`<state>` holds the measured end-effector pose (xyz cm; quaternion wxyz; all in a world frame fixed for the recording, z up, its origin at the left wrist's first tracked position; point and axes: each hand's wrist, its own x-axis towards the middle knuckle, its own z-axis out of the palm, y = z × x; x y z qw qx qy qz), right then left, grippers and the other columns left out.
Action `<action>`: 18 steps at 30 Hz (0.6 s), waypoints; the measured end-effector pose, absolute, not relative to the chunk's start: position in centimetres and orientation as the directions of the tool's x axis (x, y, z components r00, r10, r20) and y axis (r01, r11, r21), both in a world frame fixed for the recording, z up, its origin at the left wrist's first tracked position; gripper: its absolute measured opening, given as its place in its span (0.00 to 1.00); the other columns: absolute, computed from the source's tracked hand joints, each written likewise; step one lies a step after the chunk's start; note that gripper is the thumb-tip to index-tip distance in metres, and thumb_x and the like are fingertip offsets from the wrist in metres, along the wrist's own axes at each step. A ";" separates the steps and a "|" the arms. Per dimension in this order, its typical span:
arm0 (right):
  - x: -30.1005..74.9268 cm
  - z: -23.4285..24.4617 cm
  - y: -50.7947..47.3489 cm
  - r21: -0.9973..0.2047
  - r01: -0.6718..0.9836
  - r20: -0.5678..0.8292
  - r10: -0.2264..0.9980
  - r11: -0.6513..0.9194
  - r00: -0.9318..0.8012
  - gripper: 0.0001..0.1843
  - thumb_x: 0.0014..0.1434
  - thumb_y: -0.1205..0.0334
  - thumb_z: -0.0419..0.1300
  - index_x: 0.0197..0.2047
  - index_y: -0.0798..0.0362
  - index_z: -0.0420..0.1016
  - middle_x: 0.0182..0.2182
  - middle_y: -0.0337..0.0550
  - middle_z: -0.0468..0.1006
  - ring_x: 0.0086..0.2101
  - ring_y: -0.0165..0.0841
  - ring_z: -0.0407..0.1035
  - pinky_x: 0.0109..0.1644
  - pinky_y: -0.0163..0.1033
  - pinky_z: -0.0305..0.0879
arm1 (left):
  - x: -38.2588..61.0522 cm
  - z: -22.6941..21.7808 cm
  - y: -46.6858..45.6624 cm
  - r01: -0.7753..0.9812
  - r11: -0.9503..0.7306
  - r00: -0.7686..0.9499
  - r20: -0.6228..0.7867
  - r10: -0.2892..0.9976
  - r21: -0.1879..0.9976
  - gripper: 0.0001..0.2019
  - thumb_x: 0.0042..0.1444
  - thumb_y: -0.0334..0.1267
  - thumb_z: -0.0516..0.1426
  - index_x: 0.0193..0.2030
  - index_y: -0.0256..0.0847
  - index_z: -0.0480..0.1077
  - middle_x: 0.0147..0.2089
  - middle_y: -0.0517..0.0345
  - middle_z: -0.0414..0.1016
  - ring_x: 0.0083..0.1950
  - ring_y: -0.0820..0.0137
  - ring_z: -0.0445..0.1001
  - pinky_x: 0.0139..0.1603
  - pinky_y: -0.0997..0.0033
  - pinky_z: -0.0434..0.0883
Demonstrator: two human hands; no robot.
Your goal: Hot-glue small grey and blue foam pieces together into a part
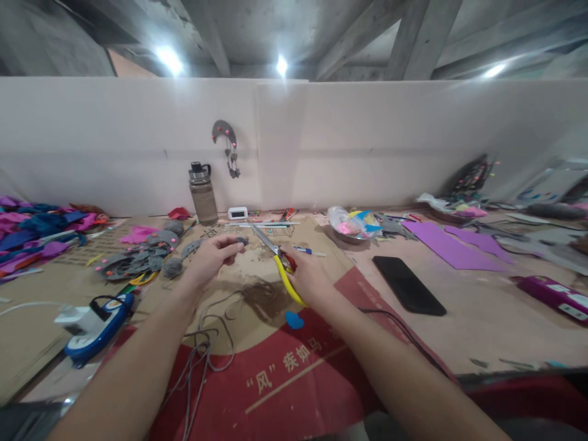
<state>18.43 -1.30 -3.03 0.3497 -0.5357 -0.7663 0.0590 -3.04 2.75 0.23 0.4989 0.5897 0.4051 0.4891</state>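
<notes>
My right hand (305, 272) is closed round the handles of yellow-handled scissors (285, 283), whose blades point up and to the left. Between thumb and fingertips, my left hand (218, 254) pinches a small grey piece (242, 241), too small to make out exactly. The scissor blades are just right of that piece. Below my hands, a loose grey cord (209, 334) lies tangled on the brown and red cardboard sheet (257, 398). A blue scrap (294, 320) rests under my right hand.
On the left are a plate of grey pieces (138, 257), a blue power strip (98, 334) and coloured scraps (46, 229). A water bottle (203, 196) stands behind. To the right are a bowl (351, 236), a black phone (408, 285) and purple sheets (454, 245).
</notes>
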 end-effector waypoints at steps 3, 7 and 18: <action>18.6 -3.4 -0.7 -0.557 0.696 0.486 0.857 0.454 -0.170 0.21 0.51 0.66 0.54 0.50 0.51 0.65 0.37 0.43 0.75 0.35 0.33 0.67 0.40 0.35 0.61 | -3.0 0.1 2.7 0.017 -0.203 0.186 0.197 0.963 0.979 0.13 0.43 0.39 0.62 0.37 0.36 0.74 0.26 0.59 0.69 0.24 0.78 0.61 0.24 0.77 0.58; 18.5 -3.7 -0.3 -0.565 0.635 0.548 0.815 0.527 -0.188 0.21 0.53 0.64 0.52 0.51 0.53 0.64 0.42 0.46 0.72 0.40 0.33 0.65 0.44 0.38 0.60 | -2.8 0.2 2.7 -0.007 -0.228 0.200 0.225 0.954 0.974 0.12 0.43 0.37 0.62 0.36 0.35 0.74 0.28 0.57 0.71 0.25 0.77 0.64 0.26 0.76 0.60; 18.4 -3.2 -0.9 -0.614 0.624 0.474 0.858 0.483 -0.197 0.15 0.56 0.58 0.51 0.46 0.52 0.67 0.32 0.40 0.73 0.30 0.29 0.63 0.36 0.33 0.57 | -2.7 0.2 2.8 -0.003 -0.282 0.149 0.279 0.949 0.960 0.10 0.42 0.37 0.63 0.33 0.38 0.72 0.27 0.61 0.69 0.25 0.79 0.62 0.26 0.77 0.59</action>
